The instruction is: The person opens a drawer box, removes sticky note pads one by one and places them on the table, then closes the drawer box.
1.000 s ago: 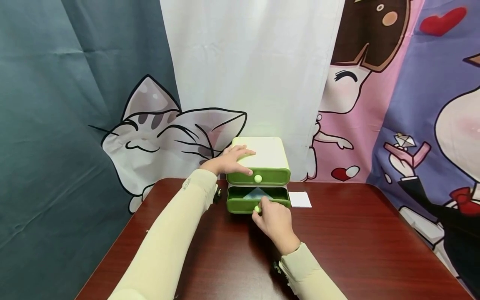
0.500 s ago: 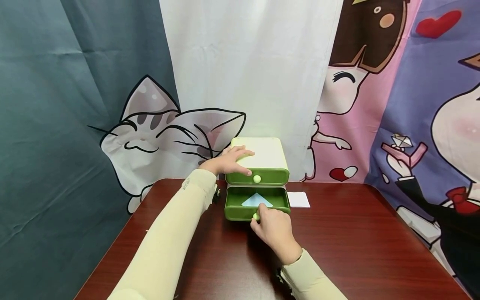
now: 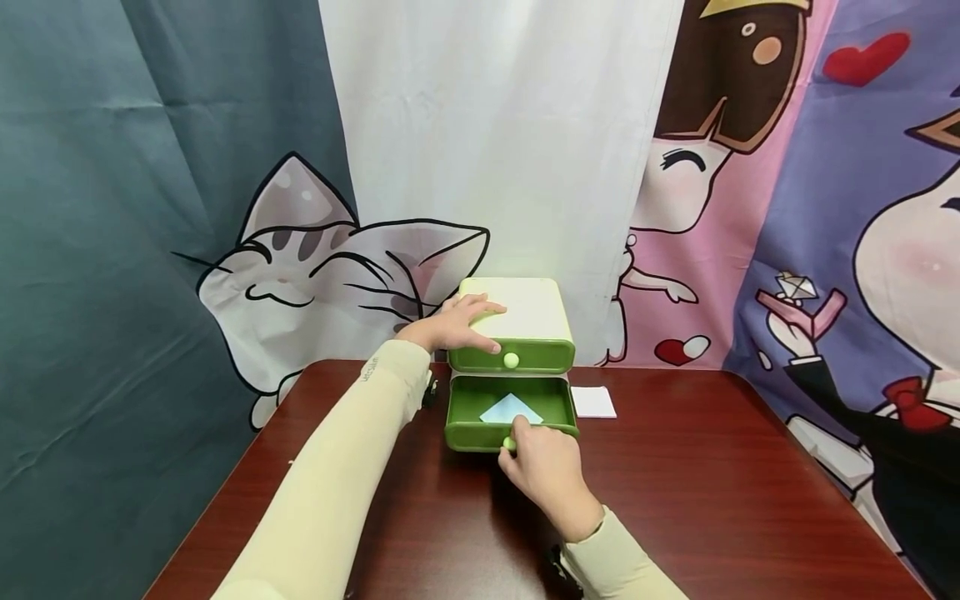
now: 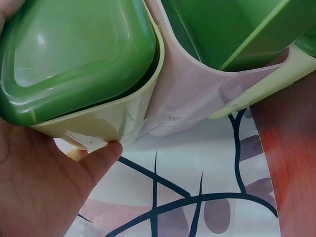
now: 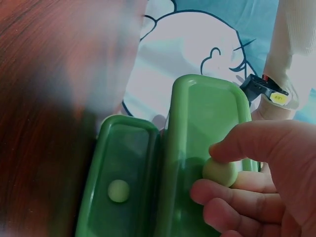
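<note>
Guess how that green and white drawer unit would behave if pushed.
The drawer unit looks like thin, glossy plastic, so it's probably stiff and fairly light. The table looks smooth, so it may slide. The open drawer juts forward, so the unit might tip that way.

In the head view the light is bright and even, with a soft shadow on the table point(image 3: 675, 467), while the right wrist view is dimmer with hazy pale glare, and the upper drawer point(image 4: 81, 49) shines in the left wrist view.
</note>
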A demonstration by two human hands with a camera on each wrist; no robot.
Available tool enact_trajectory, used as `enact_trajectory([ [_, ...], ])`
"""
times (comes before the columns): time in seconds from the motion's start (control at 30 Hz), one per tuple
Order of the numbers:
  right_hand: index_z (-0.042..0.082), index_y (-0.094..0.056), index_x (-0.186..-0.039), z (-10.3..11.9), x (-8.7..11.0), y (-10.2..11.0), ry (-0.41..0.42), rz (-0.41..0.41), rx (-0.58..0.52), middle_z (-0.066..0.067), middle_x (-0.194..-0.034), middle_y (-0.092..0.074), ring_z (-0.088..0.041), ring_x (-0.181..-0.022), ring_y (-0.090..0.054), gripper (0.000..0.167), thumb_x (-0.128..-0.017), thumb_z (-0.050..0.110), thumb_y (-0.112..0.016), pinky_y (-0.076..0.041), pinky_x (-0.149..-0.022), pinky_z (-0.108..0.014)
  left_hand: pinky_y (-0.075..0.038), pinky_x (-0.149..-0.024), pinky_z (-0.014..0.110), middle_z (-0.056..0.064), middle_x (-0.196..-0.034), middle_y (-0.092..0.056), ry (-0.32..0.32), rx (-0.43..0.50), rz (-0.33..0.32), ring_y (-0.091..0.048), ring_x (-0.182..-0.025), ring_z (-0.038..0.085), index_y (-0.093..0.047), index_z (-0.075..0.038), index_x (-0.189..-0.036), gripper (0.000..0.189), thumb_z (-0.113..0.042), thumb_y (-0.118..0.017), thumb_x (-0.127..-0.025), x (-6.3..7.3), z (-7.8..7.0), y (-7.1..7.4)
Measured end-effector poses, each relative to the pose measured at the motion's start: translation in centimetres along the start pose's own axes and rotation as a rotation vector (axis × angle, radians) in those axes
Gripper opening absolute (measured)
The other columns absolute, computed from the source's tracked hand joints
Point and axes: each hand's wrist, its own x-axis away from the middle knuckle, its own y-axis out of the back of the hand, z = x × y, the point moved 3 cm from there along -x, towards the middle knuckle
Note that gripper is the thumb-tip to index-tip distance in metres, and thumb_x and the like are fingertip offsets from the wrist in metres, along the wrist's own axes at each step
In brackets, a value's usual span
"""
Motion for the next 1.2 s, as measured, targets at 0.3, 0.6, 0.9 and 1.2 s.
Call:
enact_trajectory([
  [0.3,0.014,-0.05,-0.072,0.4,0.2,0.9,-0.036,0.096,0.047,-0.003,-0.051,-0.052,-0.031,-0.046,-0.058,0.034,-0.071,0.027,-0.082,-0.039,-0.037,-0.041,-0.009,-0.117,0.065,0.002,-0.17,-0.009,-0.001,-0.001,-0.001,0.005,-0.153,0.039,-0.039,-0.035,-0.155,0.081,-0.053,-0.074,-0.085,-0.1,0.0,-0.2],
  [0.6,0.014,-0.056,-0.072,1.3,0.0,2.8,-0.089,0.203,0.051,-0.006,-0.056,-0.058,-0.033,-0.051,-0.061,0.033,-0.081,0.037,-0.079,-0.044,-0.042,-0.043,-0.009,-0.118,0.063,0.001,-0.17,-0.01,-0.004,-0.011,-0.007,0.003,-0.153,0.038,-0.039,-0.036,-0.156,0.082,-0.054,-0.075,-0.084,0.0,0.1,-0.4],
  [0.9,0.021,-0.069,-0.084,-0.7,-3.4,4.6,-0.064,0.084,-0.072,0.005,-0.066,-0.064,-0.021,-0.056,-0.062,0.01,-0.087,0.026,-0.077,-0.044,-0.044,-0.037,-0.008,-0.117,0.065,0.002,-0.17,-0.01,0.004,-0.022,-0.013,0.004,-0.153,0.04,-0.038,-0.035,-0.156,0.081,-0.055,-0.073,-0.085,0.1,0.5,-0.2],
  [1.2,0.014,-0.077,-0.109,-3.9,-8.6,1.7,0.446,0.555,-0.076,0.002,-0.107,-0.074,-0.016,-0.101,-0.068,0.031,-0.081,0.001,-0.079,-0.054,-0.088,-0.035,-0.009,-0.117,0.065,0.004,-0.17,-0.009,0.0,-0.011,-0.002,0.005,-0.153,0.04,-0.038,-0.036,-0.156,0.081,-0.056,-0.073,-0.085,-0.2,0.2,-0.1],
])
